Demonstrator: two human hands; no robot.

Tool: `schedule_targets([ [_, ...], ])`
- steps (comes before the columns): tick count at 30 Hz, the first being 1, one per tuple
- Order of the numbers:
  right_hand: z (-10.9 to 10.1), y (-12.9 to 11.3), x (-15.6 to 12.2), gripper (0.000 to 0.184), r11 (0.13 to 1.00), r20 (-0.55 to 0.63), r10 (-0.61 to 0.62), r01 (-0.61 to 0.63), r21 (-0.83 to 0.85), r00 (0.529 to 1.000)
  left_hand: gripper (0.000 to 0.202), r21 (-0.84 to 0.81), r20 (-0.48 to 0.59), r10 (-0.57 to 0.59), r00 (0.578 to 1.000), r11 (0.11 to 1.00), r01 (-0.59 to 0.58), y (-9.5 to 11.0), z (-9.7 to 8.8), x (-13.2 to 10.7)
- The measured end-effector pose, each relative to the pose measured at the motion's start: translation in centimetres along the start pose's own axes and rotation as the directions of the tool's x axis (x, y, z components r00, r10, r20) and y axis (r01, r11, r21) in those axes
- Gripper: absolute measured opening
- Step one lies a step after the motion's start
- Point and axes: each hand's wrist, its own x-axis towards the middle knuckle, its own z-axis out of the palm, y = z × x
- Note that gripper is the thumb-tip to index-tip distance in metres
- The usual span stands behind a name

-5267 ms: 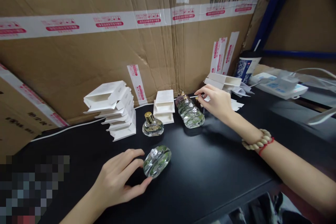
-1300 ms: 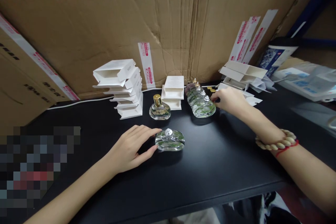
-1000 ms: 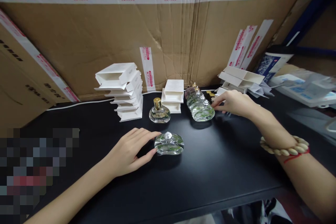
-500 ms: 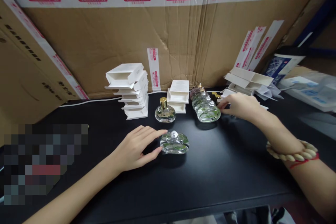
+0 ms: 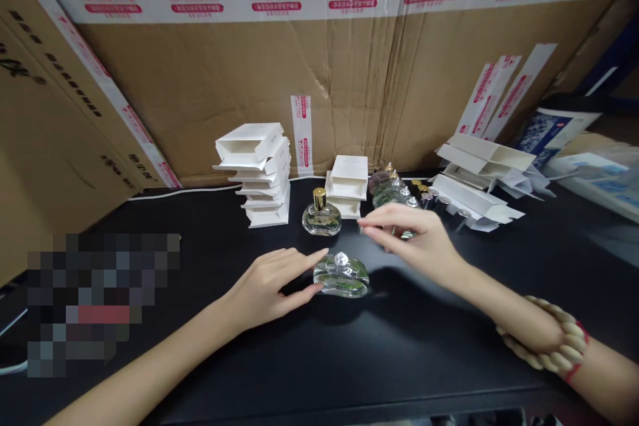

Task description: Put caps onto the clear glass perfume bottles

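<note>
My left hand [image 5: 279, 283] steadies the left end of a clear glass perfume bottle [image 5: 342, 285] between thumb and forefinger. The bottle stands upright on the black table, its silver spray top bare. My right hand [image 5: 412, 233] hovers just behind and to the right of it, thumb and forefinger pinched together. A tiny silvery bit shows at those fingertips, too small and blurred to name. Behind my right hand, a row of uncapped perfume bottles [image 5: 383, 190] is partly hidden. Gold caps [image 5: 422, 187] and silver caps [image 5: 462, 217] stand beside that row.
A gold-capped perfume bottle [image 5: 322, 218] stands farther back. White cartons are stacked on the left [image 5: 264, 180], in the middle [image 5: 348, 180] and on the right [image 5: 479, 173]. Cardboard [image 5: 239, 73] walls the back. A drink cup [image 5: 556, 126] and a plastic container [image 5: 599, 180] are at far right.
My right hand has moved left from the caps beside the bottle row toward the front bottle, its fingertips now pinched. My left hand keeps its hold. The whole view has shifted slightly.
</note>
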Motion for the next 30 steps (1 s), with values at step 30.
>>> schedule_targets([
  [30, 1.5, -1.1, -1.0, 0.014, 0.949, 0.117, 0.055, -0.088, 0.304, 0.992, 0.041, -0.003, 0.082, 0.059, 0.995, 0.998, -0.059, -0.2, -0.1, -0.6],
])
